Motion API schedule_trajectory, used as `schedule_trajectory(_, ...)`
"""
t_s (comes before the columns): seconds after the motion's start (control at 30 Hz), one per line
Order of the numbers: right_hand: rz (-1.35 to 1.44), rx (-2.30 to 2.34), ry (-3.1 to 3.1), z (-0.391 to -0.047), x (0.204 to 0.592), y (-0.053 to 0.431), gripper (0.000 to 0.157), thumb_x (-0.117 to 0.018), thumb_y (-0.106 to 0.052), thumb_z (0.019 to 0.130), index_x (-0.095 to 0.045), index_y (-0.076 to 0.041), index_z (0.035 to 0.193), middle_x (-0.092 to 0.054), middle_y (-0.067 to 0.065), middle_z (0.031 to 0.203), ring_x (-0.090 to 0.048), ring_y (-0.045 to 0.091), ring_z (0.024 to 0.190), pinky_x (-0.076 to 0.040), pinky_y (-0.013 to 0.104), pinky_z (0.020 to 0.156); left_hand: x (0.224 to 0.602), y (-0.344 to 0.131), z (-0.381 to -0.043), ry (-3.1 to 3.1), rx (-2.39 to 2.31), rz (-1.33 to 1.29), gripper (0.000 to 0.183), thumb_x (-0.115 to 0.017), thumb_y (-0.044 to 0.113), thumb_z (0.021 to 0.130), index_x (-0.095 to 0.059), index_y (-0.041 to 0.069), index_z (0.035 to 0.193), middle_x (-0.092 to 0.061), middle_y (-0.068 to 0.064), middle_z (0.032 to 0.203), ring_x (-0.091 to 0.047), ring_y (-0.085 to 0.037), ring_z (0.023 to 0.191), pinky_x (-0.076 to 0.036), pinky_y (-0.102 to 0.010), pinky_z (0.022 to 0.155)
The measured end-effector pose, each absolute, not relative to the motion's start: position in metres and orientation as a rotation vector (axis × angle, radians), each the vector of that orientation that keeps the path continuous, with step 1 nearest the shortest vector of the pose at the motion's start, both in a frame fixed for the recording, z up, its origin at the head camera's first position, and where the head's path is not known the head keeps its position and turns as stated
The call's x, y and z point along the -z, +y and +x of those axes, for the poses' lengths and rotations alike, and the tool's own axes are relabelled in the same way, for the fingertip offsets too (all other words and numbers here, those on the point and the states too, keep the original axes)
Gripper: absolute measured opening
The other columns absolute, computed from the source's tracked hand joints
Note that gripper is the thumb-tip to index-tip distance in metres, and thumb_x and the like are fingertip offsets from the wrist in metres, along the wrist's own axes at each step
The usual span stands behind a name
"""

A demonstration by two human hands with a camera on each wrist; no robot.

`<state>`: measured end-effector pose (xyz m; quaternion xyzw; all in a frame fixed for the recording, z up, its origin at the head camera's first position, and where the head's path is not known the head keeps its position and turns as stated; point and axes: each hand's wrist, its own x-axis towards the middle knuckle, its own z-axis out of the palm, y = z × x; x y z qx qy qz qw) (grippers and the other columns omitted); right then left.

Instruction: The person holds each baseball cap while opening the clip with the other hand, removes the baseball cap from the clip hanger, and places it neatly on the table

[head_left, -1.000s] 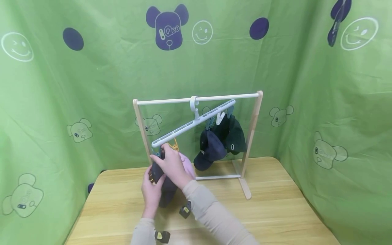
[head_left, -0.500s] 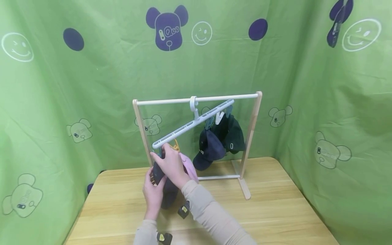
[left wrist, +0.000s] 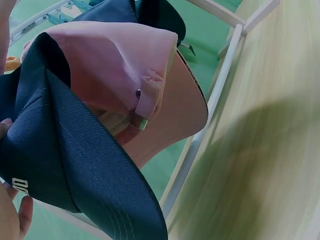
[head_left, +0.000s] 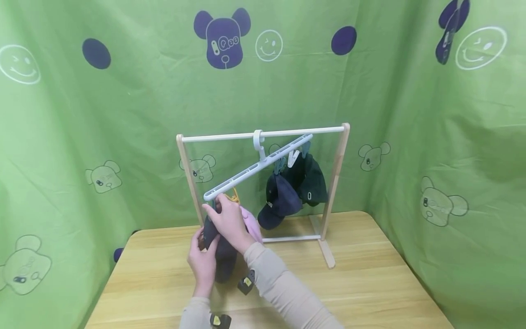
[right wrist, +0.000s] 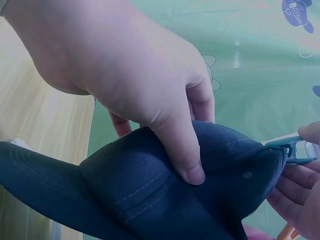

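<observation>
A navy cap point(head_left: 225, 260) with pale lettering on its front hangs below the low left end of a tilted light-blue hanger point(head_left: 246, 172). My left hand point(head_left: 202, 264) grips its crown, thumb on the near side in the right wrist view. Up by the hanger end, my right hand point(head_left: 230, 220) pinches a teal clip point(right wrist: 295, 151) set at the cap's rear edge; whether the clip bites the fabric I cannot tell. Just behind is a pink cap point(left wrist: 112, 55), its adjusting strap showing in the left wrist view. An orange clip point(head_left: 234, 196) sits above that pink cap.
From the hanger's raised right end hang another navy cap point(head_left: 279, 201) and a dark green cap point(head_left: 315, 183), near a white clip point(head_left: 293, 158). A wooden rack point(head_left: 338, 178) with a white top bar point(head_left: 304, 133) carries the hanger. Green printed curtains point(head_left: 135, 100) enclose the wooden table point(head_left: 370, 283).
Both hands stay almost in place at the cap and clip. The left hand has shifted slightly left and down since half a second ago, and the view has drifted a little.
</observation>
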<state>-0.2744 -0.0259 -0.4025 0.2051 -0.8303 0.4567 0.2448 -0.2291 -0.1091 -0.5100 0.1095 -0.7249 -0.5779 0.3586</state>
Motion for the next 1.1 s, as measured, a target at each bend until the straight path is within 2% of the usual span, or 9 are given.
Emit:
schedule_trajectory(0.17,0.571,-1.251,-2.259,-0.2735,0.4020,-0.0244,0.031,-0.067,-0.034,0.091,-0.054,-0.007,0.082,-0.056,0.001,0.067,-0.048,0.010,0.060,-0.041,0.018,0.054,0.5087,-0.1086,-0.2282,-1.840,1.477,0.288,0.042,-0.081,0.014,0.078,-0.066,0.007,0.117,-0.074,-0.013,0.099,-0.059,0.005,0.081,-0.055,-0.015,0.070)
schedule_trajectory(0.43,0.569,-1.248,-2.267,-0.2733,0.4027,-0.0230,0.030,-0.067,-0.035,0.091,-0.053,-0.010,0.081,-0.060,0.001,0.068,-0.050,0.010,0.061,-0.043,0.018,0.056,0.5049,-0.1081,-0.2238,-1.780,1.512,0.286,0.032,-0.078,0.012,0.081,-0.069,0.006,0.111,-0.073,-0.017,0.090,-0.060,0.002,0.076,-0.053,-0.011,0.066)
schedule_trajectory(0.83,0.569,-1.250,-2.282,-0.2719,0.4019,-0.0196,0.032,-0.067,-0.035,0.091,-0.054,-0.007,0.082,-0.054,-0.001,0.065,-0.046,0.010,0.059,-0.038,0.018,0.054,0.5061,-0.1085,-0.2225,-1.817,1.470,0.323,0.031,-0.078,0.010,0.080,-0.070,0.007,0.110,-0.073,-0.012,0.086,-0.057,0.004,0.073,-0.052,-0.011,0.065)
schedule_trajectory(1.1,0.580,-1.247,-2.286,-0.2712,0.4018,-0.0188,0.030,-0.067,-0.033,0.091,-0.051,-0.010,0.081,-0.050,-0.003,0.063,-0.044,0.009,0.058,-0.035,0.017,0.052,0.5063,-0.1087,-0.2205,-1.812,1.487,0.311,0.030,-0.078,0.010,0.080,-0.071,0.007,0.109,-0.073,-0.011,0.084,-0.058,0.003,0.073,-0.051,-0.011,0.064)
